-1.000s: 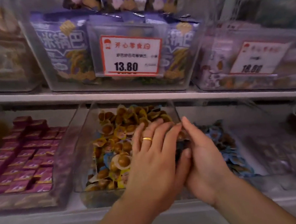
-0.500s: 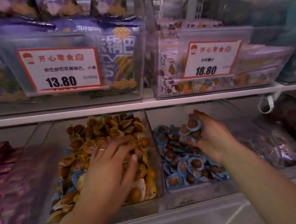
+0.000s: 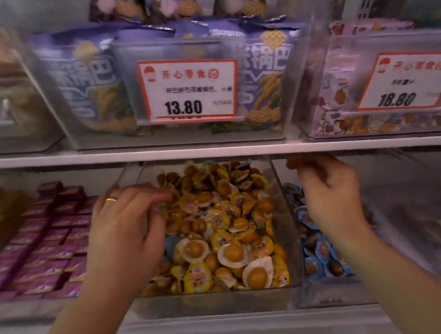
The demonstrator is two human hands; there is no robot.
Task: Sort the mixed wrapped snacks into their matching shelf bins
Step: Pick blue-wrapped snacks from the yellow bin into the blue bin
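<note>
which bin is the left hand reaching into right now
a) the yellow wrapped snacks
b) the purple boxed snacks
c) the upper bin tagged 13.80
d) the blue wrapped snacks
a: the left hand lies over the left edge of the clear bin of yellow wrapped snacks, its fingers curled down among them.

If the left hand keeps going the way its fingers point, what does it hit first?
Probably the yellow-wrapped snacks heaped in the middle bin; the left hand has fingertips already at that pile, though depth is unclear.

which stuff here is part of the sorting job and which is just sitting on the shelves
In the job: left hand; right hand; yellow-wrapped snacks in the middle bin; blue-wrapped snacks.

Just there: purple boxes; purple bags; 13.80 price tag; 18.80 price tag.
</note>
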